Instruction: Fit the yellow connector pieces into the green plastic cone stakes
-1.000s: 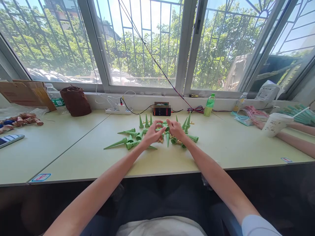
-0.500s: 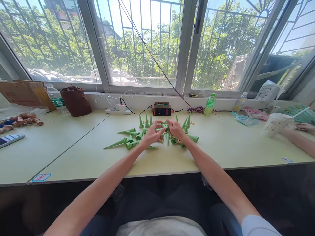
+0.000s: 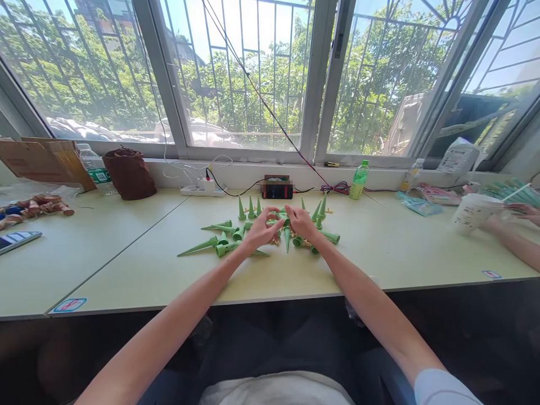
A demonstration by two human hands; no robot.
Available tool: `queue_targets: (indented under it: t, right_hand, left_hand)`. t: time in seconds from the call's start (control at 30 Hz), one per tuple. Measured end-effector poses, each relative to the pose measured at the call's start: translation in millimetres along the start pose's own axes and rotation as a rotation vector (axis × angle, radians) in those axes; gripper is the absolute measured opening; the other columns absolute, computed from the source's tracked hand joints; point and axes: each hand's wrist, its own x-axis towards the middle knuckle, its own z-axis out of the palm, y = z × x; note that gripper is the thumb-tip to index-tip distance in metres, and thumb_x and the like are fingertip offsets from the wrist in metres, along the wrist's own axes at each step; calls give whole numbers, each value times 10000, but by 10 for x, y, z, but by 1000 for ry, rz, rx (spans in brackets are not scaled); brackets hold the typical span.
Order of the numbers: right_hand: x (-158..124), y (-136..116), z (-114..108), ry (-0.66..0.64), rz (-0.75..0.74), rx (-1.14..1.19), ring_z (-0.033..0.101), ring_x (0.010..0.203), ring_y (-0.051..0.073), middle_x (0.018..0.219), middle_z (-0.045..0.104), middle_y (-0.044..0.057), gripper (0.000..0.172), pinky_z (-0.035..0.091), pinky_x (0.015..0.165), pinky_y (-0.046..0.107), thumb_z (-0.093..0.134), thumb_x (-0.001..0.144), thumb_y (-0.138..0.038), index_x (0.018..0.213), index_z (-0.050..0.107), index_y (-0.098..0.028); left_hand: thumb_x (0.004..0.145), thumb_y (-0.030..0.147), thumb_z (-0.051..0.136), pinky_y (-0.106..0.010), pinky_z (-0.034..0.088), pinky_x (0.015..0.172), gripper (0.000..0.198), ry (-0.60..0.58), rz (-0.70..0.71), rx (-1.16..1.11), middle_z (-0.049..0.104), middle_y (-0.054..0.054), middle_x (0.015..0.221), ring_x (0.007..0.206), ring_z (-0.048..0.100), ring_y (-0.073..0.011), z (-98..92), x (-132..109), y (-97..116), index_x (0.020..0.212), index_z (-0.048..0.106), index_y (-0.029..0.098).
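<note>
Over the pile in the middle of the table, my left hand (image 3: 263,229) curls its thumb and fingers around a green plastic watering spike (image 3: 284,218). My right hand (image 3: 301,221) is closed on the same piece from the other side. Fingers cover much of it, so its full shape is hidden. More green cone-shaped spikes (image 3: 198,246) lie on their sides left of my hands, some with hollow ends showing. Several upright spikes (image 3: 242,208) stand behind them. Others (image 3: 330,237) lie to the right, and small yellow fittings show among them.
Behind the pile, a phone (image 3: 277,190) leans near the sill. A power strip (image 3: 203,191), a brown bag (image 3: 129,173) and a green bottle (image 3: 359,180) line the back. At right stand a white cup (image 3: 475,215) and another person's hand (image 3: 525,211). Another phone (image 3: 19,241) lies left.
My hands keep almost the same position on the green watering spike. At far right, the other person's hand has shifted slightly upward near the teal pieces.
</note>
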Motion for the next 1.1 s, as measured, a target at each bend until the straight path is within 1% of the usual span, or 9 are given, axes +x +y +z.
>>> queue_targets:
  t: [0.37,0.73,1.1]
  right_hand:
    - [5,8,0,-12,7,-6,427,534,135,484,394,-27,521,301,563,268,261,944,-631,654,374,-214]
    - [18,45,4,7,-32,-33,397,554,129,502,395,-28,522,277,578,269,248,953,-615,642,343,-208]
    - [21,47,2,16,-50,-38,384,559,132,520,395,-23,514,277,575,270,246,953,-607,642,347,-210]
  left_hand:
    - [840,526,602,-175,388,377,483,-6,-25,6,593,-28,997,500,590,-64,6,-12,39,1182,429,232]
    - [844,515,607,-189,410,369,481,-27,-25,-19,575,-25,978,497,599,-76,2,-7,22,1183,432,222]
    - [840,510,618,-164,396,368,486,-27,-32,-26,581,-22,960,504,599,-69,1,4,12,1184,432,223]
